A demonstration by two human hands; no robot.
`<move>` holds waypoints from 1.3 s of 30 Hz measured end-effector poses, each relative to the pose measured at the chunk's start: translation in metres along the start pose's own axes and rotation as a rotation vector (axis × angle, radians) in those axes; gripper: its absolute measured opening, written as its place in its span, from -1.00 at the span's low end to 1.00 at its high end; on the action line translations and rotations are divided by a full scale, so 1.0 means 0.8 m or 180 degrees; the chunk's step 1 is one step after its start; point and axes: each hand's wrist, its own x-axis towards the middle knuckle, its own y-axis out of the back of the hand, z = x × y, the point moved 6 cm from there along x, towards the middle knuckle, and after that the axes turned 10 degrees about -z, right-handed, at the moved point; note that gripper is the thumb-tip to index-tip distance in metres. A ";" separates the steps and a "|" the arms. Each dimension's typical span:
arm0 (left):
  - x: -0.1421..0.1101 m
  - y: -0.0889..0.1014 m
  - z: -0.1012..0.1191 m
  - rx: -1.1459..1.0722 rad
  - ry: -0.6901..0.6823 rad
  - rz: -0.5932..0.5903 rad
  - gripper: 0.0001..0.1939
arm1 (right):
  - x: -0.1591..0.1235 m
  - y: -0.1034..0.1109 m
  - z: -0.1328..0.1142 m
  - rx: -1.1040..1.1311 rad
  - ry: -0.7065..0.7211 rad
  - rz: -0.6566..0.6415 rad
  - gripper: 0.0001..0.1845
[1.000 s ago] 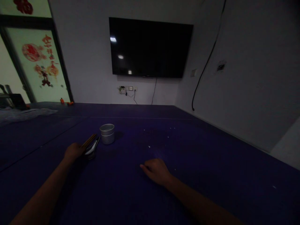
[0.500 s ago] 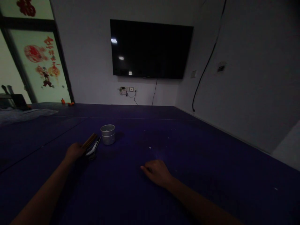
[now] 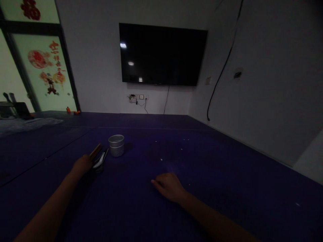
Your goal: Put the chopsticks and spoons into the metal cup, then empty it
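My left hand (image 3: 82, 164) rests on the dark blue surface (image 3: 222, 174) with its fingers closed around a bundle of cutlery: wooden chopsticks (image 3: 95, 151) and a metal spoon (image 3: 99, 160) stick out towards a small round metal cup (image 3: 116, 145). The cup stands upright just right of the chopstick tips, apart from them. My right hand (image 3: 168, 186) lies palm down on the surface to the right, fingers loosely curled, with nothing seen in it.
A black wall screen (image 3: 163, 53) hangs ahead over a socket strip (image 3: 137, 97) with cables. A glass door with red paper decorations (image 3: 46, 69) is at the left. A white wall with a black cable (image 3: 222, 70) borders the surface on the right.
The chopsticks have drawn back a little into my left hand, away from the cup. The view has tilted slightly upward. My right hand has stayed in place.
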 end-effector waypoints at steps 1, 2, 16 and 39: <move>0.000 -0.001 0.001 0.0010 0.0006 0.0006 -0.78 | 0.000 0.000 -0.001 0.0001 0.0014 -0.0012 -0.57; -0.001 -0.001 0.001 0.0018 0.0017 0.0015 -0.77 | 0.000 0.001 -0.001 0.0006 0.0026 -0.0019 -0.58; -0.053 0.039 0.008 -0.0430 0.0386 0.1141 -0.63 | -0.002 0.003 -0.005 -0.0001 0.0071 0.0049 -0.60; -0.218 -0.048 0.262 -0.2703 -0.3047 0.1176 -0.57 | 0.013 0.027 -0.054 0.2932 0.0149 0.1698 -0.43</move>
